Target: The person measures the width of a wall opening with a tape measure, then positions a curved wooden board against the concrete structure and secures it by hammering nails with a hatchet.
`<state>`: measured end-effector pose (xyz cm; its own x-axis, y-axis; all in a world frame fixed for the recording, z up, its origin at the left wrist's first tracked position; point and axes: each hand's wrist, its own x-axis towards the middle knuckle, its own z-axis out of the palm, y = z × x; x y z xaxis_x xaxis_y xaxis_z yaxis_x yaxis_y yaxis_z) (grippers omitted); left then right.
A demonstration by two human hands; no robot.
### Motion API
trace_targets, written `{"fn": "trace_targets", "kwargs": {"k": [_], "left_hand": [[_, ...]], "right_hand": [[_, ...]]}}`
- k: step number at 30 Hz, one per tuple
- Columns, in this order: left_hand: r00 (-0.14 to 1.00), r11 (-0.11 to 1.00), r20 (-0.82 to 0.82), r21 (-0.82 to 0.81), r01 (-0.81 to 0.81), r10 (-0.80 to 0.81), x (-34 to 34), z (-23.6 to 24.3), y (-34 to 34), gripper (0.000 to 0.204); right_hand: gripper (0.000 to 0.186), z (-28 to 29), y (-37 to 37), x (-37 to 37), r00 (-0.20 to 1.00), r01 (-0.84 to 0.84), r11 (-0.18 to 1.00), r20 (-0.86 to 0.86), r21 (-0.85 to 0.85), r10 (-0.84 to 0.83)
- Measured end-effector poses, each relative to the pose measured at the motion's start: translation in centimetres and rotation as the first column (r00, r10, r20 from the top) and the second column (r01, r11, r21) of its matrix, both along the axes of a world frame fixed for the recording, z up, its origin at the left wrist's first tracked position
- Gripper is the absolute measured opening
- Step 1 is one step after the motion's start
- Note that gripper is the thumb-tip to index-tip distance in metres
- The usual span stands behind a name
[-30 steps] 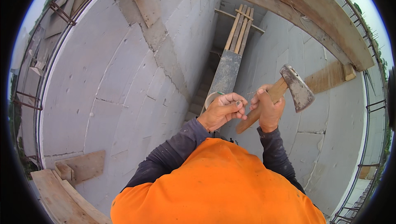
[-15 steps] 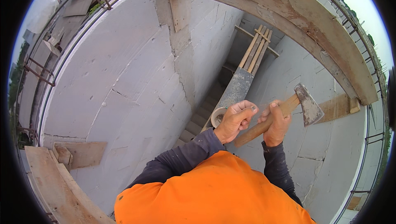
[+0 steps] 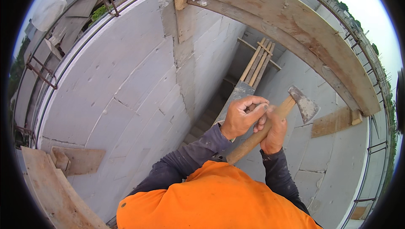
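Observation:
A hatchet [image 3: 258, 138] with a wooden handle and a worn, whitish metal head slants in front of my chest, its head up to the right. My right hand [image 3: 275, 130] wraps round the handle partway along. Close on its left, my left hand [image 3: 244, 117] is closed in a pinch, thumb against the curled fingers, its fingertips at those of my right hand. Whatever the pinch may hold is too small to make out.
Pale block walls [image 3: 139, 85] drop on both sides of a deep gap with stairs [image 3: 197, 130] below. Bamboo poles [image 3: 257, 66] and a grey board [image 3: 236, 98] span it. A wooden plank [image 3: 287, 16] crosses ahead; another plank [image 3: 55, 191] lies lower left. Rebar [image 3: 40, 75] runs along the left wall.
My two hands have come together, the fingertips now close to touching. The hatchet has shifted left and slightly down at the handle end. The view has tilted a little.

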<state>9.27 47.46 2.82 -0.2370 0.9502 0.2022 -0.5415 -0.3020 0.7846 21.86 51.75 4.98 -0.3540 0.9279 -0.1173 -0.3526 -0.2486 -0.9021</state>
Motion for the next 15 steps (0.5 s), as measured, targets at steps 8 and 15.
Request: {"fn": "trace_targets", "kwargs": {"k": [8,15], "left_hand": [[0.740,0.725,-0.121,0.354,-0.591,0.662,-11.0,6.3,11.1,0.024],[0.776,0.737,-0.079,0.385,-0.556,0.626,-13.1,8.5,15.1,0.027]], "right_hand": [[0.034,1.6,-0.1,2.8,0.972,-0.184,0.982,0.138,-0.046,0.189],[0.052,-2.0,-5.1,5.5,0.966,-0.192,0.978,0.158,-0.082,0.203]]}}
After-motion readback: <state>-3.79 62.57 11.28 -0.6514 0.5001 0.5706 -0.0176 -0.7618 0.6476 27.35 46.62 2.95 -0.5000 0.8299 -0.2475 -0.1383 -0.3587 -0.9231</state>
